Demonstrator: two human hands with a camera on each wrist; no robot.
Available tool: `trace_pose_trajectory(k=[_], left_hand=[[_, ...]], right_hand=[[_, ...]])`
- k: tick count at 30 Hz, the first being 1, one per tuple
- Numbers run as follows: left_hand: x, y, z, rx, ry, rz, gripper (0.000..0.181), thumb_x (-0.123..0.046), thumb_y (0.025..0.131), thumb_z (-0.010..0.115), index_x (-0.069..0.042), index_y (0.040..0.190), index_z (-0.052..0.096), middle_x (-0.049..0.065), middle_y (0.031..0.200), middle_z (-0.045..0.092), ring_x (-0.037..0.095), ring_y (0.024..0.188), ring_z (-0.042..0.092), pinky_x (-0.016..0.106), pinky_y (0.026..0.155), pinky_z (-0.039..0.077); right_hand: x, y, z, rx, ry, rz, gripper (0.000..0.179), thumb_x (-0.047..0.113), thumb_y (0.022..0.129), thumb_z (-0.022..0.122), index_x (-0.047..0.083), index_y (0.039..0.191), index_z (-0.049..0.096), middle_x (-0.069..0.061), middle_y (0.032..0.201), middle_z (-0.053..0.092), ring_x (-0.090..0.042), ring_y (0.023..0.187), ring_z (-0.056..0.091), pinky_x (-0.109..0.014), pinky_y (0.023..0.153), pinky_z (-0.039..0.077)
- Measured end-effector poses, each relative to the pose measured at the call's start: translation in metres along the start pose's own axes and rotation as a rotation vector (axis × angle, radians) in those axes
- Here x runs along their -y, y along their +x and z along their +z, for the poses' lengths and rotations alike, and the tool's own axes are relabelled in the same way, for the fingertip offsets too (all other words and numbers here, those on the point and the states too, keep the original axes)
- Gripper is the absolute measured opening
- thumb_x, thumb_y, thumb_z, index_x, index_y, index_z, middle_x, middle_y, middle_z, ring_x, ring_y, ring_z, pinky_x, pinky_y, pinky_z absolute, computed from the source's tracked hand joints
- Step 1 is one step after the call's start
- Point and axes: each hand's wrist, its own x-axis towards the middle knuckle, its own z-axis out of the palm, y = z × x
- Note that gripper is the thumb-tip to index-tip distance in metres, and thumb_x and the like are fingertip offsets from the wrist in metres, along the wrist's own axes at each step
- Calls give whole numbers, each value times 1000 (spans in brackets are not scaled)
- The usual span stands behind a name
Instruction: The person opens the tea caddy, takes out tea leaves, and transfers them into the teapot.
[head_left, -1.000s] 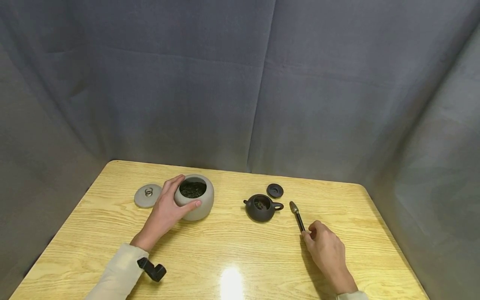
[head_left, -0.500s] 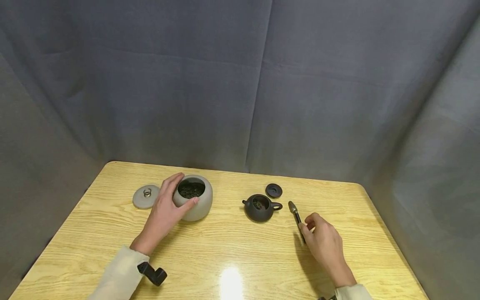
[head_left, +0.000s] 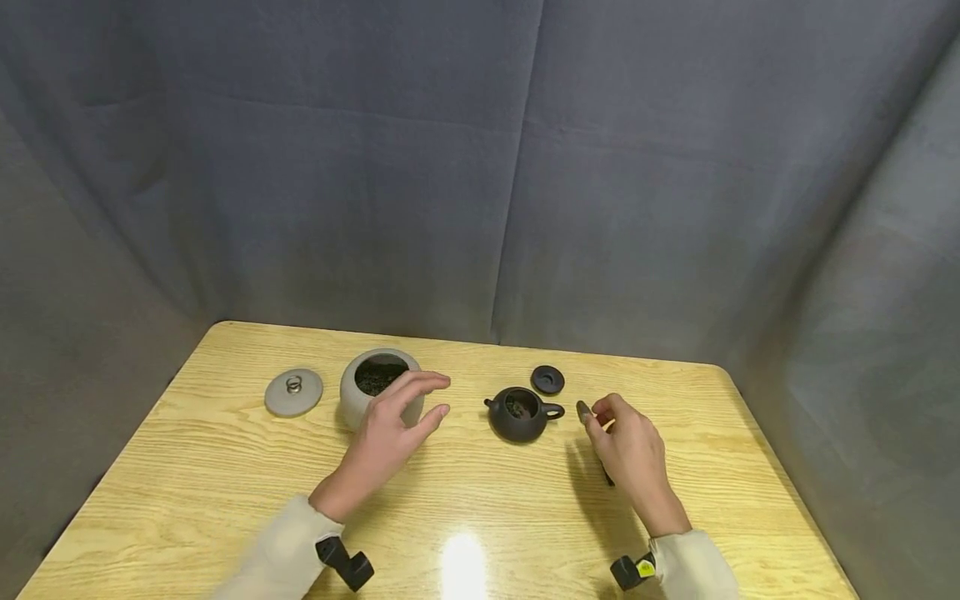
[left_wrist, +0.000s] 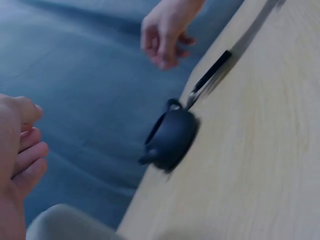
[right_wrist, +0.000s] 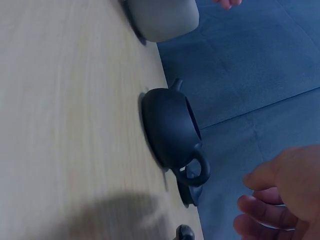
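The person's left hand [head_left: 390,425] hovers above the pale wooden table [head_left: 225,475] with its fingers spread and relaxed, holding nothing. Its fingertips point toward the middle of the table. It sits just in front of and partly across the round grey ceramic jar [head_left: 367,387], whose open mouth shows dark loose tea leaves; whether the hand touches the jar cannot be told. In the left wrist view only the side of this hand [left_wrist: 17,150] shows, fingers loosely together and empty.

The person's right hand [head_left: 626,450] is raised slightly over the table, fingers loosely curled, gripping nothing. Beneath and beside it lies the thin dark tea scoop with a black handle [head_left: 585,412]; its head pokes out past the fingertips, near the teapot's handle. In the left wrist view the scoop [left_wrist: 210,80] lies flat on the table, clearly apart from the hand above it.

Between the two hands stands the small dark clay teapot [head_left: 522,414], uncovered, upright, with tea leaves inside. Its spout points toward the jar, its loop handle toward the scoop. The right wrist view shows the teapot [right_wrist: 170,130] close up.

Just behind the teapot lies its small round dark lid [head_left: 547,379]. At the far left, beside the jar, rests the flat grey jar lid with a metal ring [head_left: 293,392].
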Motion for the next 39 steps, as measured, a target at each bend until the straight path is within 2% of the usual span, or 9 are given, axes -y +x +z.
trace_pose_trajectory(k=[8,13,18,24,27,32,39], left_hand=[[11,7,47,118,-94,-142,30,-18,103,73,-8,132,73,7,134,71,34,124,70,47,108,57],[25,12,73,88,-102,-227,27,-14,104,70,-8,130,73,8,132,71,35,123,70,48,107,58],[37,16,90,60,-142,-287,31,-9,105,68,0,134,69,14,132,70,36,125,69,47,109,57],[48,19,104,48,-120,-328,29,-9,105,68,2,132,70,15,126,72,32,118,72,44,102,60],[50,20,108,49,-133,-347,27,-9,105,67,1,130,72,14,124,73,31,115,73,43,98,61],[48,21,110,46,-164,-362,27,-10,105,68,0,129,73,14,124,74,31,113,74,41,95,62],[47,23,114,29,-188,-398,25,-12,105,68,-2,127,74,14,123,77,29,112,75,43,95,62]], right_hand=[[11,29,12,16,43,-40,19,21,103,71,8,114,78,-10,104,78,-27,87,73,-37,64,55],[19,53,26,19,32,-62,20,19,100,73,7,115,80,-11,106,77,-30,89,71,-43,70,56],[22,77,39,64,6,-93,25,18,101,71,3,121,78,-15,112,75,-37,101,72,-53,83,58],[20,95,51,179,-74,-59,33,19,104,70,2,133,72,-18,123,69,-37,105,70,-54,87,60],[15,101,55,209,-106,-42,31,18,104,70,3,130,74,-19,123,67,-38,108,69,-55,91,59],[10,105,61,209,-123,-45,20,17,103,70,7,117,79,-18,118,69,-36,109,69,-56,91,59],[6,102,67,184,-107,-53,19,16,103,69,6,115,80,-16,118,69,-36,108,70,-56,90,59]])
